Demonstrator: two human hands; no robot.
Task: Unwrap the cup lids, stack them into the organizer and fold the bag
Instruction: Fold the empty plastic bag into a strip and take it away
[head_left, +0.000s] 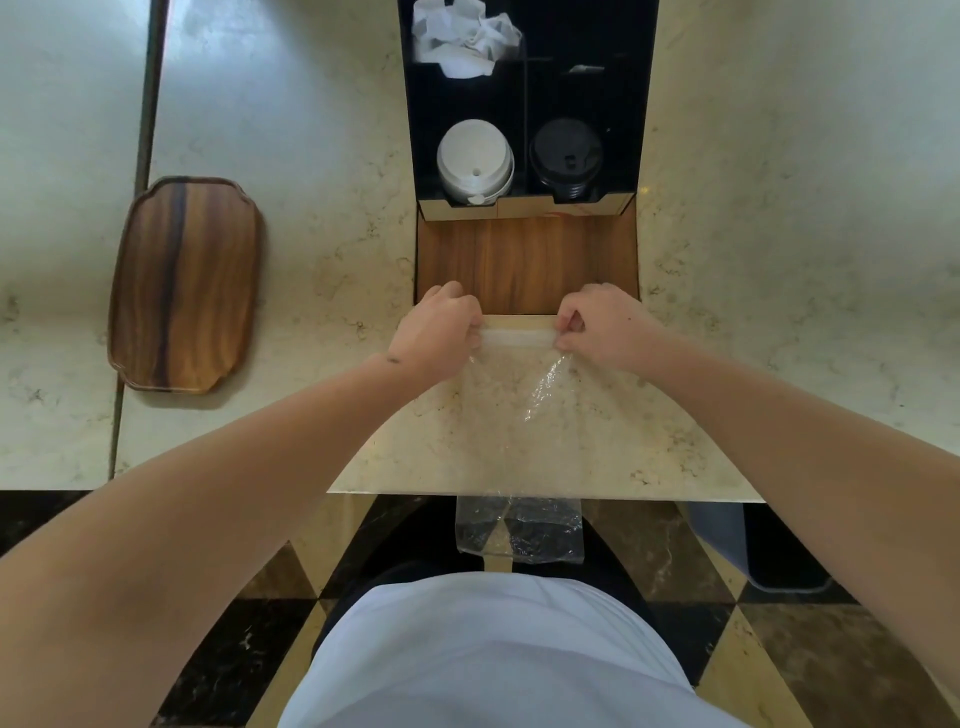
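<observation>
A clear plastic bag lies flat on the marble counter, its lower end hanging over the front edge. My left hand and my right hand each pinch one end of its folded top strip, right in front of the organizer. The black organizer holds a stack of white cup lids in its left front compartment and a stack of black cup lids in its right front compartment.
Crumpled white wrapping sits in the organizer's back left compartment. The organizer has a wooden front panel. A wooden tray lies at the left of the marble counter. The counter edge runs just before my body.
</observation>
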